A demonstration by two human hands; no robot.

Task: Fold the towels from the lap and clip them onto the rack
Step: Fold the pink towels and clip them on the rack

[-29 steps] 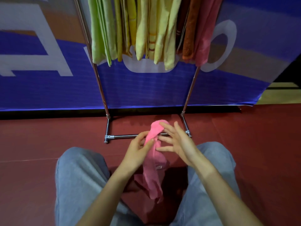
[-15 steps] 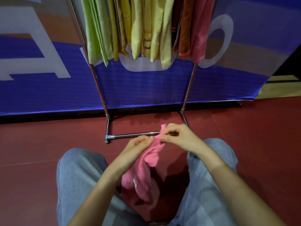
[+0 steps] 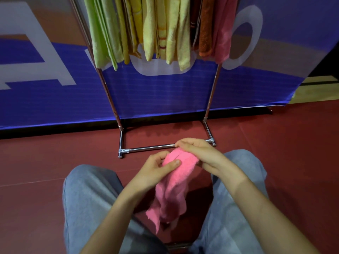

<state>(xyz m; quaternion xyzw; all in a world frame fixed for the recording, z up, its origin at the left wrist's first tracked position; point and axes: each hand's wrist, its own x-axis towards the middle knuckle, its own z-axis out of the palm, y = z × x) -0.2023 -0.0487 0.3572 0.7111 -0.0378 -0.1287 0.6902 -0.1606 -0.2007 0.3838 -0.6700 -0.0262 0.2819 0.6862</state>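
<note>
With the pink towel (image 3: 176,178) hanging between the knees, its top pinched by the left hand (image 3: 156,171) and gripped by the right hand (image 3: 200,153), the person would do best to align the edges and flatten the fold before lifting it to the rack (image 3: 150,148).

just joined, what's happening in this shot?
A seated person is folding a pink towel above their lap. The left hand pinches its upper part with the thumb on top, and the right hand grips its top edge; the rest hangs down between the knees. Ahead stands a metal rack with green, yellow, orange and pink towels hanging on it. This one is not yet on the rack.
</note>
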